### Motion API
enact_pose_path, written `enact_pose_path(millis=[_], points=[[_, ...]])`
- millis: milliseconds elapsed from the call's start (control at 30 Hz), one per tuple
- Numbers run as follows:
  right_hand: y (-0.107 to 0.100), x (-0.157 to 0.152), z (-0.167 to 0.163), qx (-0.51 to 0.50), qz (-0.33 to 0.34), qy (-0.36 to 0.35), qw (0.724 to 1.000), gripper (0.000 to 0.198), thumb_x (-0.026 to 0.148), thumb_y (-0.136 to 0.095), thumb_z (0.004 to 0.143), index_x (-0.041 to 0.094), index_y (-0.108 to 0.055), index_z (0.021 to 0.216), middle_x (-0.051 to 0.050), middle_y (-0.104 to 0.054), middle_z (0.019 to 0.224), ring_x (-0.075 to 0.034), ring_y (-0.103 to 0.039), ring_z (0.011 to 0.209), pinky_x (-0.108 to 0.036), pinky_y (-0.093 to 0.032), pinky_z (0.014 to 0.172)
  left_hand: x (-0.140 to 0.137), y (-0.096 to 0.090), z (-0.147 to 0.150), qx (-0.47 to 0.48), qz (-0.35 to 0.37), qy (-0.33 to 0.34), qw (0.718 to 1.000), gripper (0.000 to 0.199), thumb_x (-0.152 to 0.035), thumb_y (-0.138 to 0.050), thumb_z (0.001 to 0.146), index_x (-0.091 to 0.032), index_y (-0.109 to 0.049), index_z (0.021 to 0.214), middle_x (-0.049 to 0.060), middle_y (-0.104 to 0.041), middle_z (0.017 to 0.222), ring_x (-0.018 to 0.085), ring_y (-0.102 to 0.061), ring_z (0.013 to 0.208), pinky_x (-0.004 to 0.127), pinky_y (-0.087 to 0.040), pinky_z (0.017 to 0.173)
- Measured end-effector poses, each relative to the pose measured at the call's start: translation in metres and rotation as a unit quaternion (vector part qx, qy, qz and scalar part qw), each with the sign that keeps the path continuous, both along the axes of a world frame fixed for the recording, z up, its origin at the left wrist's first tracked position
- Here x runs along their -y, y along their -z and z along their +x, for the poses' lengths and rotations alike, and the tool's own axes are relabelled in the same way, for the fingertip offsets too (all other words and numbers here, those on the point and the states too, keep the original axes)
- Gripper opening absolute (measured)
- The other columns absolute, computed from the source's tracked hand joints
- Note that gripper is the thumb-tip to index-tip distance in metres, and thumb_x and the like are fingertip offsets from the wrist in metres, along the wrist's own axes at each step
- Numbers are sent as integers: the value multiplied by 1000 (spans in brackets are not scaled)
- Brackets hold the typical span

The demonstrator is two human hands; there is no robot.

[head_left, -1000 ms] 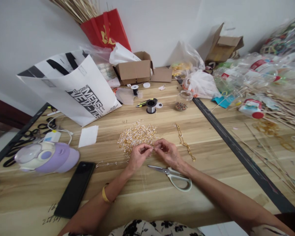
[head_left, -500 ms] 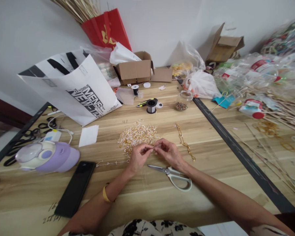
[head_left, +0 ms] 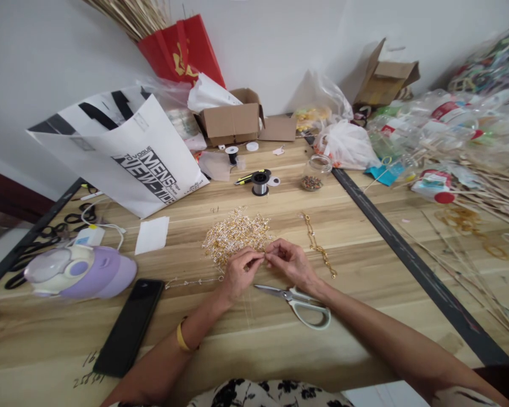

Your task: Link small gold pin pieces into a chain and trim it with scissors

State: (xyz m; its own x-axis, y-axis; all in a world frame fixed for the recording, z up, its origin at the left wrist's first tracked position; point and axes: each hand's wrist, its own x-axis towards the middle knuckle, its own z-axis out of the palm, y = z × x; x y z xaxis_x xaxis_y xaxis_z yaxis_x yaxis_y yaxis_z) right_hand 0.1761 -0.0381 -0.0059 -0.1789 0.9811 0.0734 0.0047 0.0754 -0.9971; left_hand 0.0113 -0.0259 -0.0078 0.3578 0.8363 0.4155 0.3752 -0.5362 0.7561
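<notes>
Beside a pile of small gold and silver beads (head_left: pixel 237 229), my two hands meet fingertip to fingertip. My left hand (head_left: pixel 241 270) is closed in a pinch, and a fine pale thread (head_left: pixel 248 308) trails below it onto the table. My right hand (head_left: pixel 289 261) also pinches at the same spot; whatever tiny piece lies between the fingertips is too small to make out. Scissors with pale handles (head_left: pixel 309 311) lie just below my right hand, blades partly apart. A gold chain (head_left: pixel 316 246) lies to the right, and a thin silver chain (head_left: pixel 195 281) to the left.
Behind the pile stand a wire spool (head_left: pixel 260 183), a cutter knife (head_left: pixel 246 177) and a jar of beads (head_left: pixel 316 174). At left are a phone (head_left: pixel 129 327), a purple-and-white bottle (head_left: pixel 82 271) and a white bag (head_left: pixel 127 152). Plastic bottles (head_left: pixel 445 124) and sticks crowd the right.
The hands keep their pinch at nearly the same place. The view has shifted very slightly; nothing else has visibly moved.
</notes>
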Motion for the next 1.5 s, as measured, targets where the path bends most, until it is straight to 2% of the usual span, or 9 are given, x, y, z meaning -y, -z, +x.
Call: enact_pose_path(millis=[300, 600, 800, 1200, 1500], points=[[6, -1, 1, -2, -4, -4, 1000, 18, 31, -62, 80, 15, -60, 89, -2, -66, 67, -14, -63, 63, -26, -49, 61, -2, 1, -2, -14, -22, -18, 999, 11, -18, -57, 81, -15, -67, 75, 6, -68, 74, 15, -61, 67, 24, -47, 63], [7, -1, 3, 68, 42, 11, 997, 14, 28, -60, 80, 16, -62, 88, -3, -66, 71, -14, -62, 66, -24, -48, 59, -3, -2, -1, 62, -174, -29, 982, 14, -24, -59, 78, -13, -66, 74, 2, -63, 66, 11, -55, 58, 20, -43, 55], [6, -1, 3, 93, 63, 18, 994, 12, 25, -60, 80, 16, -62, 87, -2, -65, 71, -13, -61, 64, -23, -48, 58, -4, -1, -2, 98, -235, -10, 967, 15, -25, -60, 76, -12, -65, 74, 1, -60, 62, 10, -51, 55, 19, -41, 53], [-3, 4, 3, 146, 110, 8, 983, 7, 20, -56, 81, 17, -62, 85, -2, -65, 71, -12, -60, 64, -21, -48, 58, -4, -8, -1, 147, -315, 5, 937, 20, -32, -64, 73, -12, -65, 70, 1, -59, 59, 10, -53, 55, 21, -43, 55], [-5, 4, 3, 148, 128, -8, 981, 8, 19, -56, 82, 17, -62, 87, -3, -66, 75, -13, -62, 67, -21, -49, 58, -3, -11, -1, 157, -336, -4, 929, 18, -30, -64, 73, -13, -65, 69, 0, -60, 60, 11, -53, 56, 21, -43, 56]])
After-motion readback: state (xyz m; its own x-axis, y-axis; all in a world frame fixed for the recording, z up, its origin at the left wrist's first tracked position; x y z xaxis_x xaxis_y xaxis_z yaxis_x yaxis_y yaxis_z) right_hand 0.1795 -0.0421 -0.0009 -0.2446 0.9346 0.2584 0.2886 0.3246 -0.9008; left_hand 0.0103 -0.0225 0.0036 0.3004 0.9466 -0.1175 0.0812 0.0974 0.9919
